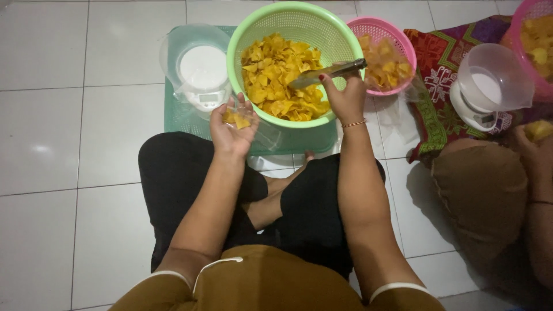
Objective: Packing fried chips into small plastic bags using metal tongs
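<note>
A light green colander basket (340, 43) full of yellow chips (276, 75) stands on the floor in front of my crossed legs. My right hand (345, 95) grips metal tongs (328, 74) whose tips reach into the chips. My left hand (233, 126) holds a clear plastic bag (253, 124) with a few chips in it, just at the basket's near left rim.
A white kitchen scale under a clear cover (201, 72) sits on a green tray (178, 115) left of the basket. A pink basket (386, 31) holds bagged chips. At right another person (501, 184) sits by a second scale (484, 92) and a pink basket (536, 34).
</note>
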